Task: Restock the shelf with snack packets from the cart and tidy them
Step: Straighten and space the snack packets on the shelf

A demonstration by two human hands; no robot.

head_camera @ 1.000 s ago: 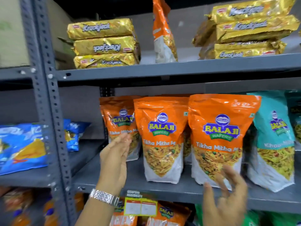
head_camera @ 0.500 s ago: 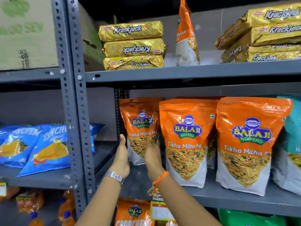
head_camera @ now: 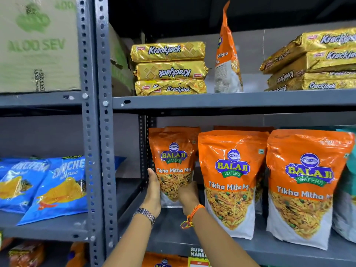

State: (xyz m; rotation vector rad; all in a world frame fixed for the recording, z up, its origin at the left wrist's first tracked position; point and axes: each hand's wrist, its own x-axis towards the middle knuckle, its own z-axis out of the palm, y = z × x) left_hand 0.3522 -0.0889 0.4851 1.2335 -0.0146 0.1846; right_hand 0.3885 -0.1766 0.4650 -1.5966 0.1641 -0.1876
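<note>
Both hands [head_camera: 154, 191] [head_camera: 187, 195] flank the leftmost orange packet [head_camera: 174, 162].

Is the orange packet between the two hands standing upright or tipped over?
Upright. The orange packet stands on the shelf, logo level, the left hand and right hand pressed against its lower sides.

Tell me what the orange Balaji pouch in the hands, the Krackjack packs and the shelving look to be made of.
Orange Balaji pouch: glossy plastic film, judging by its sharp glare and creases.
Krackjack packs: gold metallised foil wrap, shiny and crinkled at the ends.
Shelving: likely grey painted steel, matte, with punched uprights and bolts.
</note>
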